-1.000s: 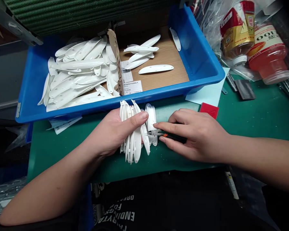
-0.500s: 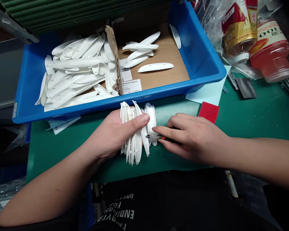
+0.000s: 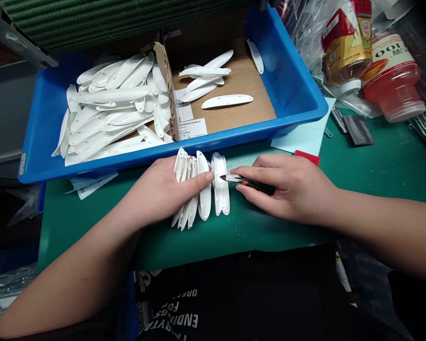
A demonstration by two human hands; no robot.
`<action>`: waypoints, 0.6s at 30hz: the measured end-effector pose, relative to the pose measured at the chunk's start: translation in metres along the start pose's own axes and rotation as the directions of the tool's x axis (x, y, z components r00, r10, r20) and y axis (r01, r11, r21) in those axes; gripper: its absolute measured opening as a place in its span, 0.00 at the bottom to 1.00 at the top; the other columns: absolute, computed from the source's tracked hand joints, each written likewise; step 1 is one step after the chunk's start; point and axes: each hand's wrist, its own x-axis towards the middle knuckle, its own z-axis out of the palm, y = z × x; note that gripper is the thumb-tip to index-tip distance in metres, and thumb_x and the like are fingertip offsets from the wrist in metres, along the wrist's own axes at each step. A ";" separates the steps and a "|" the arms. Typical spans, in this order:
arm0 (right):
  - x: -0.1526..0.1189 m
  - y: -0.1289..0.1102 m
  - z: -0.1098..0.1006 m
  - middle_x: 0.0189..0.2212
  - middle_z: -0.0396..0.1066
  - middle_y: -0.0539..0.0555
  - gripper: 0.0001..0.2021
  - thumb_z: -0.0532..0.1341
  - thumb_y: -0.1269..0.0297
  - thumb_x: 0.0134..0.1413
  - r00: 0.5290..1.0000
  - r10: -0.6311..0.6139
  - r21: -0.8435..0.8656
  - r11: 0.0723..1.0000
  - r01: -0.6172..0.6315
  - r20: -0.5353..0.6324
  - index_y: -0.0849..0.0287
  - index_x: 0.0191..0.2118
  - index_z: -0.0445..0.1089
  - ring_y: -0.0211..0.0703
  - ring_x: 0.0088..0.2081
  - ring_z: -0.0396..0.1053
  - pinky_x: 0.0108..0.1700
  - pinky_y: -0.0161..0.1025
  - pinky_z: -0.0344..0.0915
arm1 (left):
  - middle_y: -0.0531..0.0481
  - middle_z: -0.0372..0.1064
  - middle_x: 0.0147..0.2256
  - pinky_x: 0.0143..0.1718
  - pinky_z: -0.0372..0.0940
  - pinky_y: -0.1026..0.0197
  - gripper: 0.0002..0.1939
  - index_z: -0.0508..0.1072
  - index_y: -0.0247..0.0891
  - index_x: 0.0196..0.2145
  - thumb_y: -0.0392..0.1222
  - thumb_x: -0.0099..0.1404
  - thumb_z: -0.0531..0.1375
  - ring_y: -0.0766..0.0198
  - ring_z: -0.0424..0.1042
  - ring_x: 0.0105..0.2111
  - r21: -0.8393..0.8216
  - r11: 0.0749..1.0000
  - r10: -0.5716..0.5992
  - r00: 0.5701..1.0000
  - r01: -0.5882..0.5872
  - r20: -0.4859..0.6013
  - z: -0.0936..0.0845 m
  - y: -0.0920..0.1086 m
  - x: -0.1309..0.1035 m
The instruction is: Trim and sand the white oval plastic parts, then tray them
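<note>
My left hand (image 3: 165, 189) is closed around a fanned stack of long white plastic pieces (image 3: 185, 203), with the thumb lying across the rightmost one. Just right of that stack, a few more white pieces (image 3: 218, 189) lie side by side on the green mat. In my right hand (image 3: 287, 187) is a pair of small cutting pliers (image 3: 234, 178) with black and orange handles. Their tips point left, over or against the pieces on the mat; whether they touch cannot be made out. The fingers of my left hand behind the stack are hidden.
A blue bin (image 3: 213, 144) stands behind my hands, split by a cardboard divider (image 3: 166, 85). White pieces are heaped in its left half, and several lie in the right. A red pad (image 3: 308, 157), a pale sheet (image 3: 303, 137) and drink bottles (image 3: 390, 76) are on the right.
The pliers in my right hand have moved up and slightly right, off the lower part of the pieces. The stack in my left hand has shifted a little left, its rightmost piece turning face-up.
</note>
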 end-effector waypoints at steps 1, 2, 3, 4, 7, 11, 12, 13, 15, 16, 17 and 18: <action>0.000 0.001 0.001 0.34 0.73 0.53 0.15 0.65 0.63 0.67 1.000 0.001 -0.007 1.000 -0.001 0.003 0.60 0.56 0.80 0.40 0.33 0.70 0.34 0.38 0.64 | 0.51 0.83 0.36 0.34 0.70 0.56 0.15 0.84 0.47 0.42 0.58 0.65 0.66 0.50 0.80 0.36 0.037 0.999 0.003 1.000 -0.002 -0.010 -0.001 0.001 0.000; 0.000 0.001 0.001 0.34 0.73 0.53 0.16 0.65 0.63 0.67 1.000 0.002 -0.013 1.000 -0.002 0.005 0.60 0.56 0.80 0.40 0.33 0.70 0.34 0.38 0.64 | 0.52 0.83 0.34 0.34 0.70 0.56 0.15 0.83 0.48 0.44 0.57 0.66 0.66 0.50 0.80 0.34 0.065 0.998 -0.001 1.000 0.002 -0.017 -0.002 0.001 -0.001; 0.000 0.002 0.002 0.34 0.73 0.53 0.16 0.65 0.63 0.67 1.000 0.006 -0.013 1.000 -0.006 0.007 0.59 0.57 0.80 0.41 0.33 0.70 0.34 0.38 0.64 | 0.53 0.82 0.32 0.34 0.71 0.55 0.16 0.83 0.49 0.47 0.57 0.66 0.65 0.50 0.80 0.33 0.089 0.996 -0.007 1.000 0.009 -0.023 -0.003 0.002 -0.001; 0.000 0.002 0.002 0.34 0.73 0.53 0.16 0.65 0.63 0.67 1.000 0.010 -0.009 1.000 -0.010 0.010 0.59 0.57 0.79 0.41 0.33 0.71 0.34 0.38 0.64 | 0.53 0.82 0.31 0.34 0.71 0.55 0.17 0.82 0.50 0.48 0.58 0.66 0.65 0.50 0.80 0.33 0.111 0.994 -0.013 0.999 0.016 -0.032 -0.005 0.002 -0.002; 0.001 0.003 0.001 0.34 0.73 0.53 0.16 0.65 0.63 0.67 1.000 0.024 0.020 1.000 -0.024 0.004 0.59 0.57 0.79 0.41 0.34 0.71 0.34 0.38 0.64 | 0.52 0.82 0.30 0.33 0.72 0.54 0.18 0.82 0.49 0.46 0.60 0.66 0.65 0.49 0.81 0.32 0.131 0.990 -0.036 0.997 0.045 -0.069 -0.007 0.005 -0.005; 0.002 -0.002 0.001 0.36 0.73 0.55 0.16 0.64 0.62 0.68 1.000 -0.019 0.037 0.999 0.019 0.001 0.60 0.57 0.79 0.42 0.36 0.71 0.35 0.40 0.63 | 0.51 0.81 0.30 0.30 0.74 0.55 0.16 0.80 0.45 0.45 0.56 0.67 0.65 0.51 0.81 0.30 -0.184 0.982 -0.068 0.993 0.049 -0.095 -0.003 0.008 -0.010; 0.003 -0.005 0.001 0.37 0.73 0.55 0.16 0.64 0.61 0.68 0.999 -0.042 0.022 0.999 0.041 0.008 0.59 0.57 0.79 0.43 0.36 0.70 0.35 0.40 0.62 | 0.52 0.80 0.30 0.29 0.75 0.56 0.15 0.80 0.44 0.46 0.54 0.67 0.65 0.52 0.81 0.29 -0.297 0.954 -0.070 0.992 0.037 -0.103 0.000 0.009 -0.011; 0.003 -0.008 0.001 0.37 0.73 0.55 0.16 0.64 0.60 0.69 0.998 -0.064 -0.003 0.998 0.064 0.016 0.59 0.56 0.79 0.43 0.36 0.69 0.35 0.41 0.61 | 0.52 0.80 0.31 0.28 0.75 0.56 0.15 0.79 0.43 0.46 0.53 0.67 0.65 0.53 0.81 0.28 -0.393 0.919 -0.072 0.991 0.023 -0.111 0.003 0.009 -0.011; 0.004 -0.014 0.002 0.38 0.73 0.56 0.15 0.63 0.59 0.69 0.994 -0.102 -0.066 0.992 0.104 0.027 0.58 0.55 0.79 0.44 0.36 0.67 0.34 0.42 0.59 | 0.52 0.79 0.31 0.27 0.74 0.58 0.15 0.78 0.41 0.47 0.52 0.67 0.66 0.56 0.79 0.27 -0.505 0.863 -0.080 0.990 0.010 -0.117 0.009 0.009 -0.012; 0.004 -0.018 0.003 0.37 0.73 0.56 0.15 0.63 0.59 0.69 0.993 -0.117 -0.096 0.988 0.119 0.028 0.58 0.55 0.79 0.45 0.36 0.66 0.34 0.42 0.58 | 0.51 0.79 0.31 0.28 0.74 0.59 0.16 0.79 0.41 0.47 0.52 0.67 0.66 0.57 0.79 0.27 -0.524 0.852 -0.085 0.989 0.011 -0.117 0.011 0.009 -0.012; 0.004 -0.021 0.004 0.37 0.72 0.56 0.15 0.63 0.59 0.69 0.991 -0.129 -0.119 0.984 0.131 0.027 0.58 0.54 0.79 0.45 0.36 0.66 0.34 0.43 0.58 | 0.51 0.79 0.32 0.29 0.74 0.59 0.17 0.79 0.40 0.47 0.53 0.67 0.67 0.57 0.79 0.28 -0.531 0.847 -0.088 0.989 0.013 -0.117 0.013 0.009 -0.012; 0.004 -0.023 0.005 0.37 0.72 0.56 0.14 0.62 0.60 0.69 0.990 -0.141 -0.134 0.981 0.143 0.027 0.59 0.54 0.79 0.46 0.36 0.65 0.35 0.43 0.58 | 0.50 0.80 0.32 0.30 0.75 0.60 0.17 0.79 0.40 0.47 0.53 0.67 0.67 0.57 0.79 0.29 -0.536 0.844 -0.092 0.989 0.017 -0.113 0.015 0.009 -0.012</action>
